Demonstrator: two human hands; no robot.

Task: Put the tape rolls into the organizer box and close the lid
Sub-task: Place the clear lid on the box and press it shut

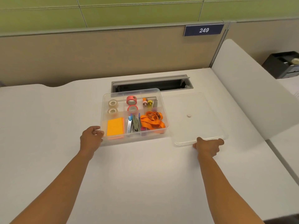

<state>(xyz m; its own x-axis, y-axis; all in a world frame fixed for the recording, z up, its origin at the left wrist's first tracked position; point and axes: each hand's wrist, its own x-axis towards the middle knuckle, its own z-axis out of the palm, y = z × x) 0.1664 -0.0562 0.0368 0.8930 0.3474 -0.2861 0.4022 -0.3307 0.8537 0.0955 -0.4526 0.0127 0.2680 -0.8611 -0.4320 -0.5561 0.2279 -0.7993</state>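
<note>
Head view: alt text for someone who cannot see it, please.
A clear organizer box sits open on a white desk, four tape rolls already inside; the left hand holds its near-left corner while the right hand grips the clear lid lying beside it.

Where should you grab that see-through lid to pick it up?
Probably by its near edge, coming from the front. The lid lies flat on the desk right of the box, so only its thin raised rim gives fingers something to pinch. The right hand is already at that edge; the left hand is at the box's near-left corner.
</note>
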